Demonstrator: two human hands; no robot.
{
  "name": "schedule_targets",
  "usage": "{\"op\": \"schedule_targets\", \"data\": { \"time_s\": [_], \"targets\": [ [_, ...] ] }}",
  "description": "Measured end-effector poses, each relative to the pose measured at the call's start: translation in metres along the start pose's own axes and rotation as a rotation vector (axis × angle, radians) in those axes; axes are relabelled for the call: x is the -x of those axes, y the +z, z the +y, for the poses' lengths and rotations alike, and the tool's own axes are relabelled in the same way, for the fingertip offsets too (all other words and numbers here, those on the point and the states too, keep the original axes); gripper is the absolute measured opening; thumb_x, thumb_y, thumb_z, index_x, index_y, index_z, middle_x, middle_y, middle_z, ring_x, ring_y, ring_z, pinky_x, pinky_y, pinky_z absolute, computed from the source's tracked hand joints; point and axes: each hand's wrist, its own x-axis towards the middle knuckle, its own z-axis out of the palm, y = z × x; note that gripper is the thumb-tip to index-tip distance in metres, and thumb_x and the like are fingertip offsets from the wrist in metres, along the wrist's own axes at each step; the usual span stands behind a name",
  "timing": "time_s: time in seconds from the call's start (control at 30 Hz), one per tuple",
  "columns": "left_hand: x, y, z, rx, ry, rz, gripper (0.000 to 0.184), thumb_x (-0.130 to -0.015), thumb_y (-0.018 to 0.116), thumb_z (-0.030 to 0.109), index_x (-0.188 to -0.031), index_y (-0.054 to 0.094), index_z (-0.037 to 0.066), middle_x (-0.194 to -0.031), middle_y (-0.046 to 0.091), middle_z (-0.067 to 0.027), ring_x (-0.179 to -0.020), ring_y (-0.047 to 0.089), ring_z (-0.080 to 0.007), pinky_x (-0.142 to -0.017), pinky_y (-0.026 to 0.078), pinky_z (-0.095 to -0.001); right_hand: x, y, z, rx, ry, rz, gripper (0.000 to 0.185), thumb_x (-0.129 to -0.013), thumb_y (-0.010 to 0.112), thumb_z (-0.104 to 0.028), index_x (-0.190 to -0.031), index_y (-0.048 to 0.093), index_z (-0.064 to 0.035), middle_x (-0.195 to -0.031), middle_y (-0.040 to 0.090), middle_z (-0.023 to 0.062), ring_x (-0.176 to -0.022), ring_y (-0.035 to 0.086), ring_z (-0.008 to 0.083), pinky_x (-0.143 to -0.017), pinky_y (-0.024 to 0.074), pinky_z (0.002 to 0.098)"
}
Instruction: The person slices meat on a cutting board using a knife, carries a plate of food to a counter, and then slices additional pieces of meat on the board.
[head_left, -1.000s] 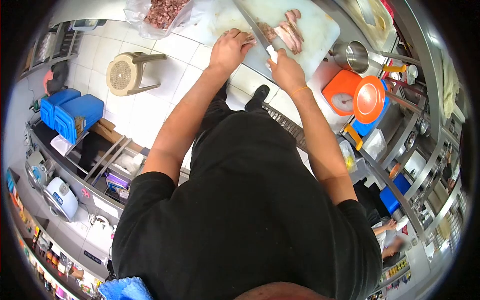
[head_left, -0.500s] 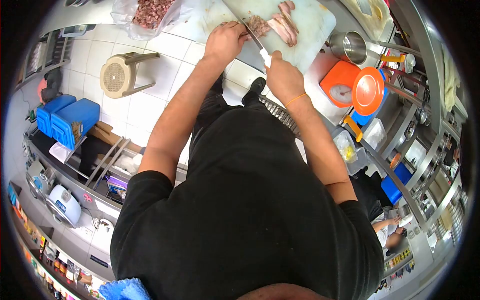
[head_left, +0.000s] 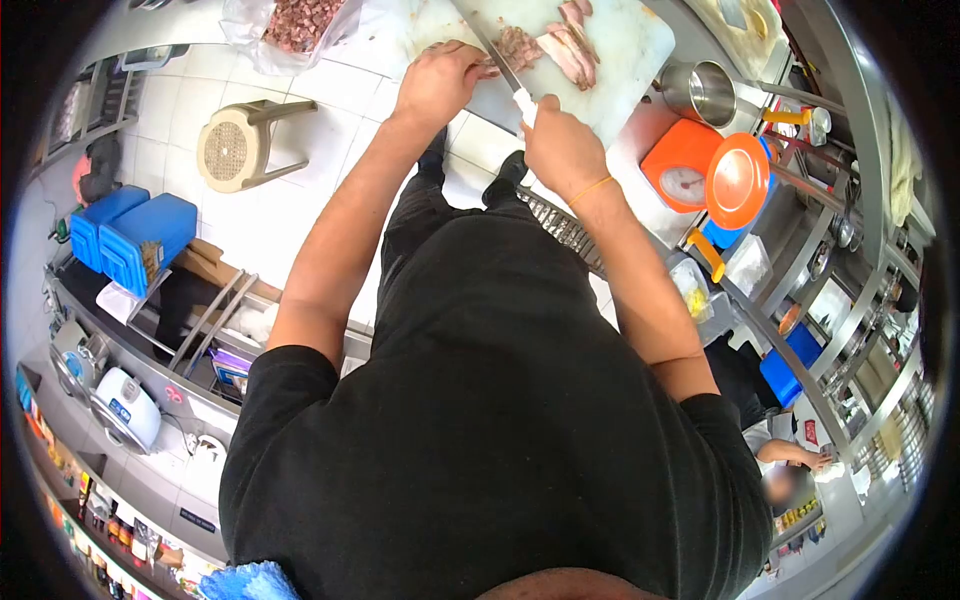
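Note:
My right hand (head_left: 562,148) is closed round the white handle of a knife (head_left: 497,60), whose blade points up and to the left over the white cutting board (head_left: 625,75). At the board's near left edge, my left hand (head_left: 438,84) presses its fingers on a piece of meat (head_left: 488,70), mostly hidden, just left of the blade. Chopped meat (head_left: 518,47) lies to the right of the blade. Farther right rest several meat strips (head_left: 570,50). Small diced meat fills a clear plastic bag (head_left: 300,28) at the upper left.
Right of the board stand a steel pot (head_left: 697,94) and an orange scale (head_left: 680,168) with an orange plate (head_left: 738,182). A beige stool (head_left: 228,150) is on the floor to the left. Another person's arm (head_left: 790,453) shows at the lower right.
Both hands and the knife have shifted slightly left in view. The chopped meat right of the blade shows more fully than a second ago. The other person's arm has moved.

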Motion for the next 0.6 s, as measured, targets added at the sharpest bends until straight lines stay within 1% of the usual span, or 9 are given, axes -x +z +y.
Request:
{"op": "schedule_targets", "data": {
  "time_s": [0.07,0.1,0.2,0.27,0.33,0.43,0.5,0.6],
  "targets": [
    [-0.001,0.007,-0.006,0.008,0.052,0.019,0.014,-0.091,0.073,0.015,-0.102,0.078,0.009,-0.104,0.076,-0.0097,-0.1,0.07,-0.0341,-0.091,0.058,-0.0451,-0.008,0.03,0.008,-0.04,0.017,0.04,0.041,-0.102,0.062,-0.026,-0.119,0.051,0.0093,-0.096,0.073,0.0332,-0.093,0.073,0.0495,-0.085,0.0576,0.0565],
    [-0.001,0.01,-0.006,0.015,0.081,0.024,0.015,-0.091,0.072,0.015,-0.103,0.078,0.009,-0.104,0.076,-0.0095,-0.1,0.07,-0.0342,-0.092,0.058,-0.0451,-0.022,0.048,0.013,-0.044,-0.002,0.091,0.04,-0.102,0.062,-0.027,-0.118,0.051,0.0087,-0.096,0.073,0.0327,-0.091,0.074,0.0493,-0.083,0.0582,0.0561],
    [-0.003,0.006,-0.004,0.024,0.066,-0.03,0.015,-0.091,0.072,0.015,-0.103,0.079,0.009,-0.104,0.076,-0.0087,-0.099,0.07,-0.0344,-0.092,0.057,-0.0454,-0.042,0.039,0.002,-0.053,-0.059,0.113,0.037,-0.101,0.061,-0.024,-0.118,0.052,0.0076,-0.095,0.074,0.0324,-0.093,0.074,0.0479,-0.085,0.0583,0.0553],
    [0.001,0.003,-0.002,0.017,0.049,-0.04,0.016,-0.092,0.073,0.014,-0.105,0.077,0.008,-0.107,0.076,-0.0087,-0.101,0.071,-0.0335,-0.092,0.057,-0.0455,-0.042,0.026,0.001,-0.026,-0.066,0.107,0.039,-0.101,0.062,-0.025,-0.117,0.053,0.0088,-0.094,0.074,0.0319,-0.091,0.074,0.0482,-0.083,0.0586,0.0552],
    [0.003,-0.002,0.0,0.02,0.028,-0.028,0.017,-0.092,0.073,0.014,-0.107,0.076,0.008,-0.109,0.076,-0.0091,-0.102,0.071,-0.0335,-0.093,0.057,-0.0458,-0.028,0.01,0.001,0.001,-0.081,0.073,0.041,-0.102,0.062,-0.028,-0.116,0.053,0.0093,-0.093,0.073,0.0325,-0.09,0.073,0.0494,-0.082,0.0586,0.0552],
    [0.005,-0.002,0.0,0.022,0.011,-0.008,0.019,-0.091,0.074,0.014,-0.109,0.076,0.008,-0.108,0.075,-0.0104,-0.103,0.07,-0.0348,-0.093,0.056,-0.0464,0.002,-0.008,-0.006,0.011,-0.041,0.006,0.039,-0.102,0.062,-0.027,-0.114,0.054,0.0092,-0.094,0.073,0.0327,-0.091,0.073,0.0498,-0.082,0.0584,0.0558],
    [0.003,0.002,-0.006,-0.016,0.015,-0.006,0.021,-0.09,0.074,0.014,-0.11,0.075,0.007,-0.107,0.074,-0.0114,-0.103,0.069,-0.0357,-0.093,0.056,-0.0465,0.002,0.007,-0.002,0.0,-0.024,0.023,0.04,-0.102,0.062,-0.027,-0.115,0.054,0.0101,-0.095,0.073,0.0334,-0.091,0.073,0.05,-0.082,0.0582,0.0563],
    [0.0,0.005,-0.008,0.01,0.006,-0.038,0.021,-0.089,0.074,0.013,-0.11,0.075,0.007,-0.106,0.074,-0.0124,-0.104,0.069,-0.0363,-0.093,0.056,-0.0463,-0.015,0.035,0.0,-0.037,0.007,0.046,0.041,-0.102,0.062,-0.027,-0.115,0.053,0.0114,-0.096,0.073,0.0344,-0.091,0.073,0.0504,-0.082,0.0579,0.0572]
  ]
}}
